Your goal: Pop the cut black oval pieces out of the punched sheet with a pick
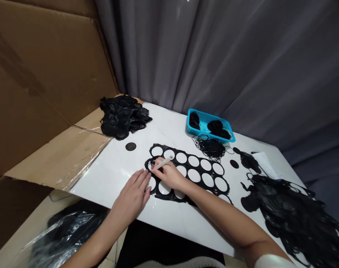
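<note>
Black, rubbery-looking flat sheet with round holes lies mid-way along your white bench. It looks light and floppy; hold its outer edge. Right fingers pinch a thin white stick; left fingers lie flat, gripping nothing.

Gap between left pile, black sheet; disc inside.

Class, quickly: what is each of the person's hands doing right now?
Left hand: open, fingers extended at the edge of the perforated black sheet.
Right hand: closed, holding a white pen-like tool.
</note>
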The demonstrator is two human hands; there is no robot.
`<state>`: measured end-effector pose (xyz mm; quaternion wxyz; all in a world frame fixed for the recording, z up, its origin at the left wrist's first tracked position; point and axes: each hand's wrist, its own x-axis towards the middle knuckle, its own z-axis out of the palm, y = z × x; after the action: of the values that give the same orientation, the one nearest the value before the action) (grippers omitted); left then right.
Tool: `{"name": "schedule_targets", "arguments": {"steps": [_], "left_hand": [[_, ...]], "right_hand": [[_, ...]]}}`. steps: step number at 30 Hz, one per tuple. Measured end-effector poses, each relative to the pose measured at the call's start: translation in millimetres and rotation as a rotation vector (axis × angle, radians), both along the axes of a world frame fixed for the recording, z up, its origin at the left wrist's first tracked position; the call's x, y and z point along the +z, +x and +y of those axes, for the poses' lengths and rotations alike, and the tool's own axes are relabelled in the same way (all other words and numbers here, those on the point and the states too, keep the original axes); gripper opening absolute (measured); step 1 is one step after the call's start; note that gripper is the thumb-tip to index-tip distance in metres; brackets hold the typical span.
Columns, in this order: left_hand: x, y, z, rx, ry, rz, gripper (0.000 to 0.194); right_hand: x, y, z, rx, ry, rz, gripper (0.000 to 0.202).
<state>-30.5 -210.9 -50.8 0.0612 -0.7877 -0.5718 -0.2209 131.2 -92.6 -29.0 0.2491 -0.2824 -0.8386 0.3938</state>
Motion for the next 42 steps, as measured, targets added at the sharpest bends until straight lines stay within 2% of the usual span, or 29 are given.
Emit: {"name": "schedule_targets", "arguments": {"steps": [3,5,6,7,10,12,14,15,19,20,22,25,31,35,38,42], "left_hand": [[1.3,0,0,-0.002,-0.003,0.01,0.039],[2.0,0,0,-0.003,-0.006,0.022,0.038],[2.1,0,1,-0.003,-0.003,0.028,0.038],[1.9,0,1,-0.001,0.0,0.032,0.038],[0.3,0,2,0.007,0.004,0.033,0.037],[-0.2,0,2,0.018,-0.006,0.02,0.037],[1.2,-1,1,0.025,-0.014,-0.006,0.037],[2.9,-2,1,0.028,-0.011,-0.023,0.036],[13.1,-3,-11,0.038,0.059,-0.079,0.028],[15.4,-3,-16,0.037,0.07,-0.084,0.025],[17.7,-1,-28,0.02,0.065,-0.081,0.02],[14.4,4,-46,0.01,0.034,-0.059,0.022],[0.8,7,-61,0.028,0.046,-0.03,0.03],[-0.4,8,-61,0.037,0.046,-0.019,0.029],[0.6,9,-61,0.041,0.047,-0.014,0.029],[0.8,10,-61,0.046,0.049,-0.022,0.03]], "right_hand": [[-3.3,-1,-7,0.074,0.225,-0.092,0.016],[-2.9,-1,-2,0.136,0.364,-0.168,0.015],[-1.1,-1,6,0.122,0.408,-0.192,0.016],[1.9,0,17,0.06,0.43,-0.199,0.016],[16.6,10,62,-0.328,0.399,-0.116,0.02],[26.8,19,87,-0.53,0.353,-0.013,0.019],[32.1,28,99,-0.631,0.226,0.093,0.02],[32.2,30,99,-0.637,0.108,0.149,0.021],[19.5,29,72,-0.472,-0.502,0.349,0.026],[15.3,27,62,-0.425,-0.6,0.367,0.026],[8.7,21,39,-0.346,-0.688,0.349,0.024],[6.3,15,7,-0.21,-0.646,0.265,0.02],[18.6,11,-38,0.041,-0.308,0.005,0.02],[22.0,9,-47,0.067,-0.274,-0.021,0.022],[19.8,8,-49,0.053,-0.296,-0.019,0.021],[16.6,8,-48,0.057,-0.245,-0.004,0.022]]}}
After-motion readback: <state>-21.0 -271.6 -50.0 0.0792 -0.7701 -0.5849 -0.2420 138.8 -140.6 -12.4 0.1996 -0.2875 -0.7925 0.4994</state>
